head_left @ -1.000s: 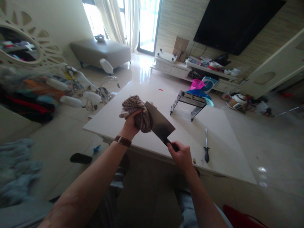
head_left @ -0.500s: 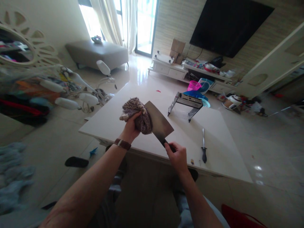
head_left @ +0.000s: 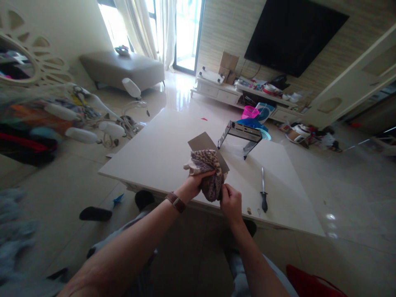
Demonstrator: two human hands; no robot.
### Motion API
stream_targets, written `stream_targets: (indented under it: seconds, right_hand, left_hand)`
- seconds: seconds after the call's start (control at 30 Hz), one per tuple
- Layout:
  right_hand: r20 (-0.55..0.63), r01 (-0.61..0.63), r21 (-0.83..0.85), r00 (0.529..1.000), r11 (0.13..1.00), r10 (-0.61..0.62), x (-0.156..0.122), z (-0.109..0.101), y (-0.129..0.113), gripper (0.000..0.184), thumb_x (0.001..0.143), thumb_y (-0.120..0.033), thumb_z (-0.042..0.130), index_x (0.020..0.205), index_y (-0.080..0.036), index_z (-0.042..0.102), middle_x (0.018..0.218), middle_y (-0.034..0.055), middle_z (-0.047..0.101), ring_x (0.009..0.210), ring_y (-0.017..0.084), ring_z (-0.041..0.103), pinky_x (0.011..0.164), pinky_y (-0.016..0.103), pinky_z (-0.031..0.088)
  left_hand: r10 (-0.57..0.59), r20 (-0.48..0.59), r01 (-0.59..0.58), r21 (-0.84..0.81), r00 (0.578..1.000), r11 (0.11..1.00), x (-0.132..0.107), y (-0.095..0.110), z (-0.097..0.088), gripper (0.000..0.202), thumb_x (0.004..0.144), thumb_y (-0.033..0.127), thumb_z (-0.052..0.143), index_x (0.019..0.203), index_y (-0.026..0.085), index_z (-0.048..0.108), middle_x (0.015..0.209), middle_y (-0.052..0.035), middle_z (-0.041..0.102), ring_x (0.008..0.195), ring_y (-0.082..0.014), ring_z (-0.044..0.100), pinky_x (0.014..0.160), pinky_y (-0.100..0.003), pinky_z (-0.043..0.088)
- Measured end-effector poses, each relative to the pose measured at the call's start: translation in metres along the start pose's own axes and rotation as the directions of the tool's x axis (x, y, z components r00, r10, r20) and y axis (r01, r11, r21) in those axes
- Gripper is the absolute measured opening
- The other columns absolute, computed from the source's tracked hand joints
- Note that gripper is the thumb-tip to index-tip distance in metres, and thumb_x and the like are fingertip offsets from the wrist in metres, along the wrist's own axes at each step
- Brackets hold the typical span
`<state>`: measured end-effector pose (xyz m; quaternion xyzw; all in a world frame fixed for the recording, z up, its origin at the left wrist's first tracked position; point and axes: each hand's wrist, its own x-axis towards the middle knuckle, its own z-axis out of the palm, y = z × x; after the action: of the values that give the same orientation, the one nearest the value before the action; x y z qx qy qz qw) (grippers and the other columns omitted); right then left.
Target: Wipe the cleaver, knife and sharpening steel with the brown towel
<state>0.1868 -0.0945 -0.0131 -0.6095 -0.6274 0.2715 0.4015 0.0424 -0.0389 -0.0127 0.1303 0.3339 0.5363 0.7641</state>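
My left hand (head_left: 195,185) is closed round a bunched brown patterned cloth (head_left: 208,170) and presses it onto the lower part of a cleaver blade (head_left: 202,142), next to the handle. My right hand (head_left: 230,203) grips the cleaver's handle, which is hidden in the fist. The blade points away from me over the white table (head_left: 161,152). A watch is on my left wrist.
A sharpening steel with a black handle (head_left: 262,189) lies on the table to the right of my hands. A black metal stand (head_left: 239,134) sits further back. A slipper (head_left: 95,213) lies on the floor at left; a TV unit and clutter line the far wall.
The cloth in my left hand has slid down the blade from its far end towards the handle. My right hand has kept its grip on the handle.
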Motion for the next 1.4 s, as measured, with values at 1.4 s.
stream_targets:
  seconds: [1.4]
  right_hand:
    - [0.194,0.230,-0.126,0.960,0.965,-0.204,0.001,-0.022,0.001,0.036,0.097,-0.044,0.052,0.076,-0.019,0.067,0.061,0.0000,0.062,0.056,0.014,0.055,0.059,0.027,0.036]
  left_hand:
    - [0.392,-0.166,-0.418,-0.168,0.905,0.893,0.008,0.090,-0.025,0.017,0.077,0.010,0.073,0.091,0.018,0.075,0.093,-0.0030,0.079,0.102,-0.0238,0.074,0.105,-0.039,0.057]
